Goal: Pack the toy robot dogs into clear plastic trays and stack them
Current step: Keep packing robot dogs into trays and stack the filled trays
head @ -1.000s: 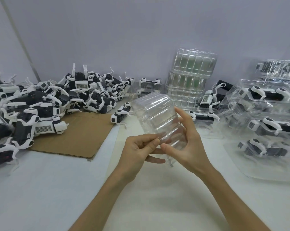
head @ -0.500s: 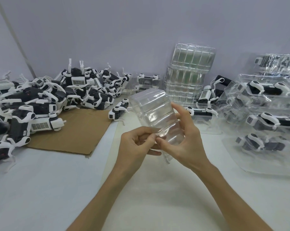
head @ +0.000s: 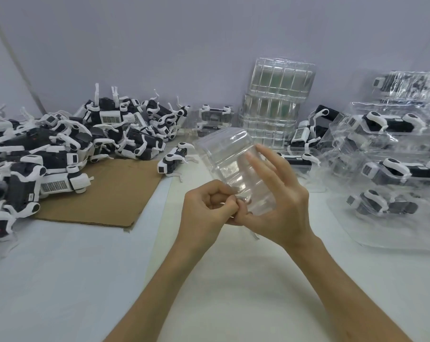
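I hold an empty clear plastic tray (head: 230, 159) tilted up in front of me, above the white table. My left hand (head: 206, 213) has its fingers curled and pinches the tray's near lower edge. My right hand (head: 278, 201) cups the tray's right side, thumb at the near edge beside the left fingers, the other fingers stretched along the plastic. A heap of black-and-white toy robot dogs (head: 68, 144) lies at the left. One loose dog (head: 174, 160) stands just left of the tray. Packed trays with dogs (head: 391, 169) are stacked at the right.
A stack of empty clear trays (head: 275, 102) leans against the back wall. A brown cardboard sheet (head: 110, 193) lies left of centre. More dogs and a packed tray (head: 300, 161) sit behind my right hand. Bare white table (head: 233, 280) lies under my forearms.
My left fingers have curled tighter on the tray's near edge and my right fingers have straightened and spread along its side. The tray stays in about the same place.
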The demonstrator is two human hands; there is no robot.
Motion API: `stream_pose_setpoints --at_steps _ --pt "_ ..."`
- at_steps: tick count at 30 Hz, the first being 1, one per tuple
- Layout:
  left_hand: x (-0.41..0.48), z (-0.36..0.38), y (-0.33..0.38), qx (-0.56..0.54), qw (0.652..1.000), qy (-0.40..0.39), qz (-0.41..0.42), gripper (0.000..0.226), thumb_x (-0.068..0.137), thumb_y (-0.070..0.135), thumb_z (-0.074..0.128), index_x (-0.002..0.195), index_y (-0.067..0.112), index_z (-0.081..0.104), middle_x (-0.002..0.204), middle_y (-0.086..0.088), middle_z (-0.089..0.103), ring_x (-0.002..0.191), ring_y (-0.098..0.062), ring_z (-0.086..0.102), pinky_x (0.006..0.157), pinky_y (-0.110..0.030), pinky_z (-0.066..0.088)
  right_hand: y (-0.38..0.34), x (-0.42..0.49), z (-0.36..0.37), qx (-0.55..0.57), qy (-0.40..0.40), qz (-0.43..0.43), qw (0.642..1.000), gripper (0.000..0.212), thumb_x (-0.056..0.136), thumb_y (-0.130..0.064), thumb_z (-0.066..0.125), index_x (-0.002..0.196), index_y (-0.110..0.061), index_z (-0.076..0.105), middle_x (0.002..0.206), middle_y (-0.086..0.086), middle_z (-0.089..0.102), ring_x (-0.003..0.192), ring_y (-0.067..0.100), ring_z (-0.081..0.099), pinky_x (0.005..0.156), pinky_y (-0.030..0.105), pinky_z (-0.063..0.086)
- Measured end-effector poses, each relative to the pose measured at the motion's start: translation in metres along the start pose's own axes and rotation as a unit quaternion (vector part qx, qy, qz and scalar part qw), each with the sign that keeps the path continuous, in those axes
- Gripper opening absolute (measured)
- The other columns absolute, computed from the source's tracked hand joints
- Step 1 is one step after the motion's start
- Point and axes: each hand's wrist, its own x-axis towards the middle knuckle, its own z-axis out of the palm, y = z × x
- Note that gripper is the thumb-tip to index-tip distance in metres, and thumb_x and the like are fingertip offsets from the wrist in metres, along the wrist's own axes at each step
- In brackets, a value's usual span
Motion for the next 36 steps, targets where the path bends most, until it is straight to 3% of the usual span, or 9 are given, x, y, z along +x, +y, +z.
stream_pose_setpoints --at_steps 3,7,11,15,22,26,28,31,36 --pt "0.001 0.004 -0.001 0.005 1.000 0.016 0.009 0.019 0.076 0.001 0.057 0.071 0.016 0.067 0.067 -0.016 0.072 0.073 -0.028 0.076 0.058 -0.029 0.059 0.000 0.000 0.001 -0.026 0.012 -0.018 0.999 0.046 0.081 -0.036 0.072 0.119 -0.009 0.070 0.135 0.020 0.058 0.110 0.022 0.068 0.077 0.027 0.060" --pt "0.002 0.005 -0.001 0.014 0.999 0.025 0.023 0.017 0.075 -0.001 0.057 0.068 0.013 0.061 0.062 -0.014 0.070 0.072 -0.029 0.076 0.059 -0.027 0.058 0.002 0.002 0.000 -0.039 0.025 -0.031 0.998 0.049 0.084 -0.046 0.073 0.114 -0.007 0.071 0.130 0.021 0.061 0.105 0.019 0.070 0.077 0.018 0.057" --pt "0.004 0.007 0.000 0.034 0.998 0.036 0.034 0.026 0.073 0.002 0.058 0.061 0.025 0.063 0.063 -0.016 0.070 0.071 -0.038 0.073 0.063 -0.034 0.061 0.007 0.000 0.000 -0.053 0.030 -0.030 0.998 0.048 0.069 -0.025 0.086 0.109 -0.002 0.074 0.129 0.021 0.062 0.110 0.020 0.068 0.081 0.026 0.059" --pt "0.003 0.007 0.000 0.036 0.998 0.035 0.043 0.026 0.074 0.002 0.059 0.061 0.024 0.064 0.064 -0.016 0.071 0.069 -0.035 0.074 0.063 -0.036 0.061 0.008 0.001 -0.003 -0.060 0.021 -0.038 0.997 0.055 0.064 -0.024 0.093 0.108 0.000 0.073 0.124 0.022 0.065 0.109 0.023 0.069 0.080 0.032 0.061" --pt "0.004 0.009 0.001 0.020 0.998 0.030 0.048 0.029 0.075 0.000 0.059 0.061 0.024 0.065 0.063 -0.015 0.070 0.066 -0.037 0.072 0.061 -0.033 0.060 0.006 0.002 -0.003 -0.062 0.030 -0.024 0.997 0.041 0.072 -0.022 0.082 0.105 0.002 0.074 0.120 0.023 0.067 0.099 0.025 0.072 0.071 0.037 0.062" --pt "0.004 0.008 0.002 0.019 0.998 0.030 0.046 0.028 0.075 0.000 0.059 0.061 0.024 0.065 0.064 -0.016 0.071 0.064 -0.032 0.073 0.060 -0.032 0.060 0.000 0.004 -0.002 -0.051 0.030 -0.004 0.998 0.044 0.084 -0.035 0.073 0.105 0.003 0.074 0.120 0.021 0.067 0.103 0.026 0.071 0.076 0.034 0.062" --pt "0.004 0.002 0.001 0.011 0.999 0.030 0.039 0.026 0.076 -0.001 0.058 0.063 0.021 0.064 0.064 -0.014 0.071 0.068 -0.032 0.074 0.060 -0.033 0.060 -0.003 0.003 0.000 -0.033 0.012 0.014 0.999 0.041 0.079 -0.026 0.078 0.108 0.002 0.073 0.125 0.019 0.065 0.111 0.024 0.068 0.085 0.033 0.060" --pt "0.002 -0.006 0.002 -0.014 1.000 0.010 0.021 0.017 0.080 -0.002 0.055 0.070 0.011 0.060 0.074 -0.024 0.071 0.073 -0.039 0.073 0.061 -0.037 0.060 -0.001 0.003 -0.002 0.042 -0.063 0.053 0.996 0.056 0.071 -0.022 0.084 0.122 -0.005 0.065 0.133 0.013 0.060 0.122 0.020 0.060 0.093 0.029 0.054" --pt "0.003 -0.009 0.007 -0.016 0.999 -0.031 0.009 0.026 0.089 0.007 0.058 0.070 0.024 0.064 0.083 -0.019 0.075 0.071 -0.032 0.073 0.063 -0.039 0.061 0.001 0.006 -0.005 0.133 -0.119 0.126 0.976 0.076 0.069 -0.033 0.092 0.129 -0.008 0.053 0.118 0.006 0.062 0.099 0.024 0.066 0.079 0.037 0.058"
